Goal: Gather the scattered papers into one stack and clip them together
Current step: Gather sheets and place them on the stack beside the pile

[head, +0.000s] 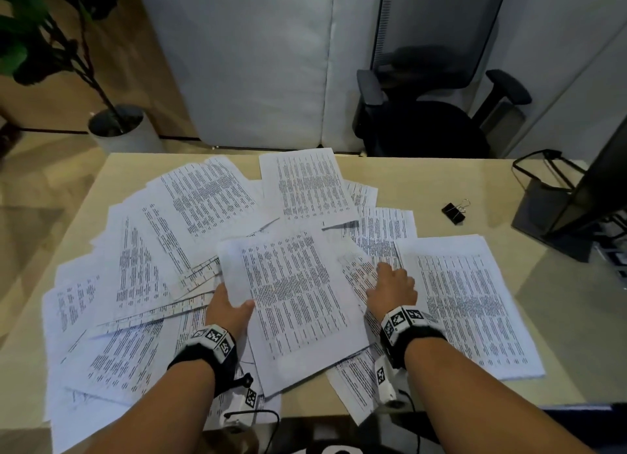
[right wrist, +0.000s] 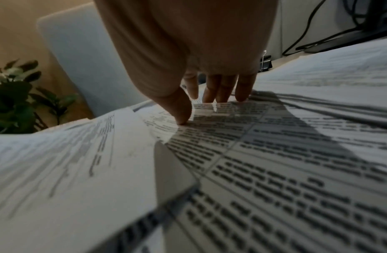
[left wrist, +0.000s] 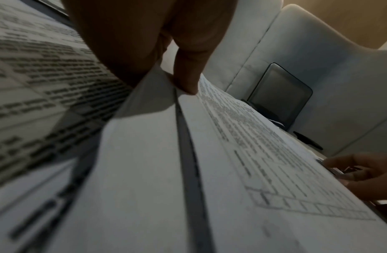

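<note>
An office: a light wooden desk (head: 424, 178) strewn with printed papers (head: 298, 189), a black binder clip (head: 453, 212), a black mesh swivel chair (head: 431, 114) behind it, a potted plant (head: 115, 127), grey partition panels (head: 244, 63) and a monitor stand (head: 556, 216).

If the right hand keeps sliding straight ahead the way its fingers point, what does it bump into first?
Probably just more loose papers: the right hand lies flat on sheets, fingers pointing toward the table's far edge. The binder clip sits off to its right, likely out of line.
</note>
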The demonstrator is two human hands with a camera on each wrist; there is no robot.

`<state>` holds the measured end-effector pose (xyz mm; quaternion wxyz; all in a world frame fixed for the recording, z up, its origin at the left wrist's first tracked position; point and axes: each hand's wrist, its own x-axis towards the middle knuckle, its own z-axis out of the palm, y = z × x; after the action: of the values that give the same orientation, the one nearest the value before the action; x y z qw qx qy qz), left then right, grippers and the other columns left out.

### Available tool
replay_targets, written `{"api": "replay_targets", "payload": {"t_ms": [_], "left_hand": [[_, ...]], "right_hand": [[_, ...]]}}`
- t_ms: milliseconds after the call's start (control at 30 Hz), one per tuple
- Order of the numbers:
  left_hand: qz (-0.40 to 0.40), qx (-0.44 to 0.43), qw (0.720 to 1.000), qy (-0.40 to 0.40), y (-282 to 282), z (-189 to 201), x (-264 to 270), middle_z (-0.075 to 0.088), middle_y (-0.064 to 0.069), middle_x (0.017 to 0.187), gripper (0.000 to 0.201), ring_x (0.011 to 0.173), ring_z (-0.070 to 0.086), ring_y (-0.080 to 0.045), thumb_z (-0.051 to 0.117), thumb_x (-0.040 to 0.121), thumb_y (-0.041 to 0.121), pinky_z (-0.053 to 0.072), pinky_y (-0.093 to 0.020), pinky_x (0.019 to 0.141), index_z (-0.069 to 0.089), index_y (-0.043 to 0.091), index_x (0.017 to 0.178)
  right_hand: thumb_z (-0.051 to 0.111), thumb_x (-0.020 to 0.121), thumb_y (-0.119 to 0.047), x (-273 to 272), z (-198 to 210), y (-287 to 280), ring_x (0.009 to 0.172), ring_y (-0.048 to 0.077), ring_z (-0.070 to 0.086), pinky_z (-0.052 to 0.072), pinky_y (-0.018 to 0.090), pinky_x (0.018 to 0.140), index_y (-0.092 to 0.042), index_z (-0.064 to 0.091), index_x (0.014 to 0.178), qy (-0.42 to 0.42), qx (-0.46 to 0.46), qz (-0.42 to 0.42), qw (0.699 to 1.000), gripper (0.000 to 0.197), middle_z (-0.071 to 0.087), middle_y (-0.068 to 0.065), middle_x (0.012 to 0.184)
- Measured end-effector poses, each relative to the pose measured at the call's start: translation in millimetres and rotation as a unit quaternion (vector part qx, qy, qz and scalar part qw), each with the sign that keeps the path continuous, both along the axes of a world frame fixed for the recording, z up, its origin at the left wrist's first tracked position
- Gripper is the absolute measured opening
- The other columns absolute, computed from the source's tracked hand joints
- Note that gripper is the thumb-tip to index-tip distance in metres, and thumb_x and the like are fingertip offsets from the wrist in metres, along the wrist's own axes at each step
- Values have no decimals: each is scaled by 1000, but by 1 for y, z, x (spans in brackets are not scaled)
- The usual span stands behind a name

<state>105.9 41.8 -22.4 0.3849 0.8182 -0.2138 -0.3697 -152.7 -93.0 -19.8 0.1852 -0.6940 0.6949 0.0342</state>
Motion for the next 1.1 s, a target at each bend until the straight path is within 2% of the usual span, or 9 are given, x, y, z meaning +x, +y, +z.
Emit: {"api": "replay_targets", "payload": {"t_ms": [100,200,400,500,600,700,767,867,1100], "left_hand": [[15,-11,999,33,0,-3,4,58,-8,122,53,108,57,-31,60,87,7,45,-43,96,45,16,136],[69,-37,994,76,0,-2,14,62,-9,119,51,104,60,-36,57,80,11,48,-57,91,48,32,126],[61,-109,974,189,-9,25,17,65,-21,106,28,102,62,-40,46,91,-10,53,-51,86,55,4,113],[40,-123,974,184,-20,32,5,59,-28,114,25,112,55,-49,53,91,6,47,-61,92,52,1,115],[8,-140,982,126,-32,54,-12,57,-7,122,30,108,57,-26,55,95,14,42,-48,100,43,5,121],[14,-172,985,14,-44,75,-19,65,-13,112,26,89,63,-23,57,93,19,53,-43,82,44,19,116],[36,-215,976,-14,-50,86,-21,66,-7,107,34,90,64,-16,57,93,20,55,-36,80,41,26,123],[60,-288,955,-31,-56,108,-31,62,5,97,30,81,57,3,55,95,11,49,-20,79,45,21,122],[55,-287,956,-20,-43,92,-46,55,-5,83,10,72,54,-20,48,98,17,51,-35,66,45,20,107]], "right_hand": [[53,91,-17,-1,-3,-2,102,31,53,45,40,86,-12,55,114,-19,-4,2,1000,24,56,14,114],[45,96,-14,-2,4,-11,81,28,51,41,31,72,-5,56,101,-188,-17,-35,981,15,54,17,103],[47,96,-8,5,50,-23,61,16,51,44,19,51,-9,52,88,-462,0,-91,882,8,57,2,74],[51,97,-12,17,63,-23,78,21,65,55,32,69,-7,59,100,-553,65,-101,825,9,70,7,91],[50,97,-41,23,68,-21,90,23,63,51,39,83,-14,62,101,-600,123,-101,784,30,69,4,99],[44,85,-70,24,81,-18,108,12,61,46,35,96,-25,62,116,-646,117,-58,752,57,66,-4,117],[43,88,-62,23,94,-18,86,10,58,44,30,82,-15,58,101,-656,53,-25,753,51,62,-2,96],[42,91,-58,22,107,-17,86,16,49,42,37,80,-6,50,104,-677,-15,3,736,54,52,7,93],[41,81,-77,9,97,2,109,10,58,48,30,94,-33,45,122,-644,-45,58,761,61,58,0,116]]}}
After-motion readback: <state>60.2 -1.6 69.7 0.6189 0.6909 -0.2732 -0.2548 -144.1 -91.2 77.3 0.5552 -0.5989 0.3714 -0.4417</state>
